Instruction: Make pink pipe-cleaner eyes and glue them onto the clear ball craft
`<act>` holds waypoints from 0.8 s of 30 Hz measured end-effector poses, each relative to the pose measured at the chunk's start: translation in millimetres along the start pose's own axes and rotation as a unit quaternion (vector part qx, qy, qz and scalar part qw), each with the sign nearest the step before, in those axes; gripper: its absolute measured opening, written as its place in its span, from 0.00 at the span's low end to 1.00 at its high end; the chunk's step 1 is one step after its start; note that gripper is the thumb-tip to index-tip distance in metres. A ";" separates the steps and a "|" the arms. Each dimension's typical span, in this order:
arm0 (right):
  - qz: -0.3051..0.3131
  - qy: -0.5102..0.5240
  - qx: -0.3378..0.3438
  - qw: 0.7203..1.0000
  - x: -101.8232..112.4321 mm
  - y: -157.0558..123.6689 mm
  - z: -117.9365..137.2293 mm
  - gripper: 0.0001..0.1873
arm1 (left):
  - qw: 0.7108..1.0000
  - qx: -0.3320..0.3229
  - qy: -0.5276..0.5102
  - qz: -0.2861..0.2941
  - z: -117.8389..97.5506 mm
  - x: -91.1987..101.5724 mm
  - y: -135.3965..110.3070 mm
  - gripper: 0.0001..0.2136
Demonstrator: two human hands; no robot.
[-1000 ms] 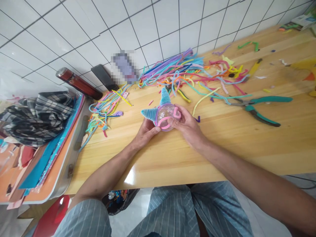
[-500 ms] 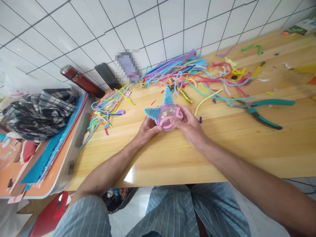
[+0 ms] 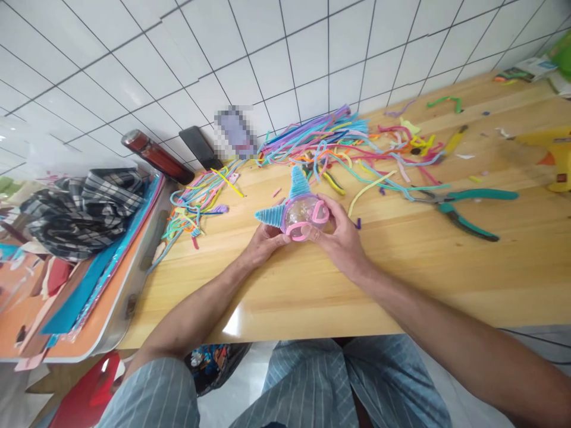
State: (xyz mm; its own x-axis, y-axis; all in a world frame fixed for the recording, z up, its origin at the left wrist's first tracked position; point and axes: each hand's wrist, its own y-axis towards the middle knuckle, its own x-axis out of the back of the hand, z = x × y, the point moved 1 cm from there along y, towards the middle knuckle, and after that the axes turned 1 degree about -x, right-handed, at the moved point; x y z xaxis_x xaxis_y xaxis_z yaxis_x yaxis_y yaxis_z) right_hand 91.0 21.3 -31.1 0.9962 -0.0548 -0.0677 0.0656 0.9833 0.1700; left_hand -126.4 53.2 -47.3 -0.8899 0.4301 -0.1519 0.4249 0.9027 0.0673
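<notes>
Ball [image 3: 301, 210] in two hands [image 3: 341, 235], two cones [image 3: 299, 184], two loops [image 3: 291, 227]

Clear, rounded, see-through piece [image 3: 304, 209], palm-sized look, pale glints across surface; whether anything sits inside, unclear. Purple edging [image 3: 283, 219] along far-left side. Two ribbed light-blue cones standing out from that edge: one [image 3: 298, 183] pointing toward wall side, other [image 3: 270, 215] pointing left, tips well apart. Two pink loops on near face: one [image 3: 292, 229] lower left, partly covered by right thumb, other [image 3: 320, 212] farther right. Gripped between left hand [image 3: 266, 242] and right hand [image 3: 339, 236].
</notes>
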 end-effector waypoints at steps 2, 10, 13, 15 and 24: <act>-0.002 -0.003 0.010 1.000 -0.4 -0.3 1.4 0.51 | 1.000 0.004 -0.002 -0.001 0.0 0.0 -1.1 0.26; -0.008 -0.020 0.055 0.998 0.0 -0.8 2.2 0.49 | 1.000 0.010 -0.014 0.001 -6.9 -4.9 -1.2 0.22; -0.010 -0.031 0.062 0.998 0.9 -0.4 2.4 0.47 | 1.000 0.002 -0.012 0.004 -9.5 -7.2 0.1 0.24; -0.009 -0.035 0.062 0.997 1.2 -0.1 2.5 0.47 | 1.000 -0.004 -0.005 0.009 -10.4 -8.0 0.6 0.25; -0.012 -0.037 0.063 0.997 1.2 0.0 -1.1 0.46 | 0.999 -0.023 0.014 0.030 -16.9 -12.6 0.9 0.24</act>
State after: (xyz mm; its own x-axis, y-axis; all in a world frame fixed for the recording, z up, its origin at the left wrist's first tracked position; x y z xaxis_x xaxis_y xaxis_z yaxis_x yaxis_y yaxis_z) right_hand 92.2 21.5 -32.2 0.9954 -0.0956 -0.0009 0.0917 0.9520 0.2919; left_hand -117.6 48.6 -28.6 -0.8673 0.4836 -0.1183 0.4710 0.8739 0.1200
